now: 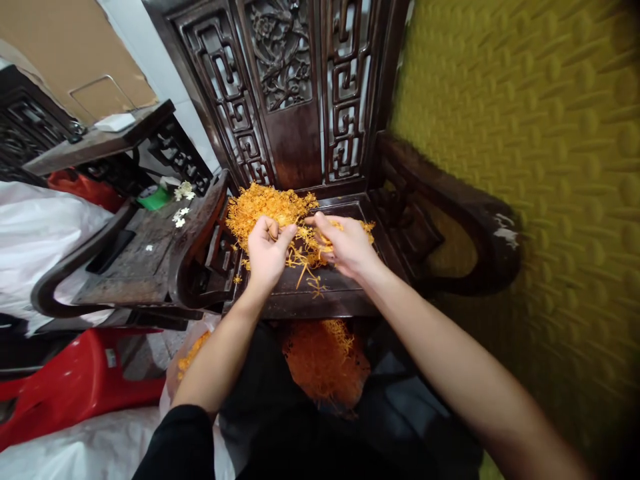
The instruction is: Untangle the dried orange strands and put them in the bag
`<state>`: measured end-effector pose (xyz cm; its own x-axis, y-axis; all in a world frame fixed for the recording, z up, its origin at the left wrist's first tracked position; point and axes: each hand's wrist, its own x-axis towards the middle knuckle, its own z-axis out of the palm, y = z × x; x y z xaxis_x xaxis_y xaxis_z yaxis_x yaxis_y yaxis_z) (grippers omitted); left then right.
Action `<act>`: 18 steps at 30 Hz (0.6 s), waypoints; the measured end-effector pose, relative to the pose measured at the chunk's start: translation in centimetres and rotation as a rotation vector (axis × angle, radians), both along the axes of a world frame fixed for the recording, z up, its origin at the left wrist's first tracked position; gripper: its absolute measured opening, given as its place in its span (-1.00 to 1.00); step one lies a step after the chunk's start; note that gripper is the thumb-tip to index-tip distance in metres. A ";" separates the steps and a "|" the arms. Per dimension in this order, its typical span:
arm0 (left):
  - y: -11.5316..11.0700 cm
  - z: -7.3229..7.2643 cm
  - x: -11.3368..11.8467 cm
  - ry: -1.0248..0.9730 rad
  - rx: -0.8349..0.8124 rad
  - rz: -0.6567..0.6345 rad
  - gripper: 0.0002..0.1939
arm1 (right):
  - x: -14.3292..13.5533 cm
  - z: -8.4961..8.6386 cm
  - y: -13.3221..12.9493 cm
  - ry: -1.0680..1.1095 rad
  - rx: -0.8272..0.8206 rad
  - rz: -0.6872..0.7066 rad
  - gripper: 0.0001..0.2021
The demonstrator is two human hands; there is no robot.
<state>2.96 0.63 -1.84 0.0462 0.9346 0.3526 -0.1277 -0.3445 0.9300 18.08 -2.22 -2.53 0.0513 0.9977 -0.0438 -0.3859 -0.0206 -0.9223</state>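
1. On the dark wooden chair seat (280, 303), at ten o'clock from the midpoint between the hands, lies the heap of orange pieces (263, 203); loose strands (306, 265) spread at six o'clock, close below the fingers.
2. The left hand (267, 250) is at nine o'clock, beside the heap's near edge, fingers curled and thumb reaching toward three; whether its grip holds anything I cannot tell.
3. The right hand (345, 245) is at three o'clock, its grip curled around some orange strands, fingertips facing the left thumb.
4. The step in hand looks like fine fingertip work on a few pieces, both hands working together and apart from the bulk of the heap.
5. From here, I judge the move calls for a light pinch and a gentle parting of the strands, since they look thin and easily tangled.
6. More orange material (327, 363) sits at six o'clock below the seat's front edge, and a plastic bag (167, 393) at eight.
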 end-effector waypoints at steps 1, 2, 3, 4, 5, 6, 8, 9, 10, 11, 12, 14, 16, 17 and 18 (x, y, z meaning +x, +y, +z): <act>-0.1 -0.1 0.2 0.023 0.023 0.024 -0.47 | -0.5 0.0 0.0 -0.063 0.012 -0.009 -0.52; -0.3 -0.1 0.3 0.052 0.045 0.049 -0.48 | -0.9 0.0 -0.1 -0.162 0.050 -0.045 -0.51; -0.4 -0.1 0.4 0.081 0.064 0.076 -0.48 | -1.1 -0.1 -0.1 -0.286 0.107 -0.097 -0.53; -0.4 -0.1 0.4 0.105 0.084 0.106 -0.48 | -1.3 -0.1 -0.1 -0.414 0.171 -0.154 -0.55; -0.3 -0.1 0.4 0.117 0.103 0.140 -0.48 | -1.5 0.0 -0.2 -0.530 0.228 -0.201 -0.58; 0.0 -0.1 0.3 0.121 0.117 0.173 -0.48 | -1.7 0.1 -0.5 -0.618 0.268 -0.232 -0.60; 1.2 -0.1 -0.3 0.093 0.144 0.256 -0.49 | -1.9 0.4 -1.1 -0.692 0.302 -0.254 -0.63; 2.1 -0.1 -0.9 0.059 0.155 0.311 -0.48 | -1.9 0.6 -1.4 -0.689 0.311 -0.271 -0.64; 2.9 -0.1 -1.5 0.031 0.165 0.368 -0.48 | -1.7 0.8 -1.7 -0.675 0.324 -0.306 -0.65; 3.7 0.0 -2.3 0.004 0.176 0.422 -0.47 | -1.3 1.0 -2.0 -0.660 0.338 -0.343 -0.65; 4.2 0.0 -3.0 0.006 0.186 0.450 -0.45 | -0.9 1.2 -2.1 -0.643 0.344 -0.366 -0.66; 4.3 -0.1 -4.1 0.135 0.207 0.366 -0.45 | 0.3 1.4 -2.1 -0.588 0.320 -0.352 -0.68; 3.2 -0.2 -4.3 0.334 0.201 0.130 -0.46 | 1.4 1.5 -1.8 -0.492 0.284 -0.295 -0.69; 2.4 -0.3 -4.0 0.408 0.203 0.012 -0.46 | 1.9 1.5 -1.6 -0.434 0.278 -0.270 -0.69; 1.6 -0.2 -3.7 0.457 0.218 -0.077 -0.46 | 2.2 1.6 -1.4 -0.377 0.283 -0.252 -0.70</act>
<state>-0.76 2.19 -2.09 0.3073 0.8295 0.4663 0.2429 -0.5421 0.8044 20.30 -3.63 -0.97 0.2515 0.9225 0.2928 0.0123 0.2995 -0.9540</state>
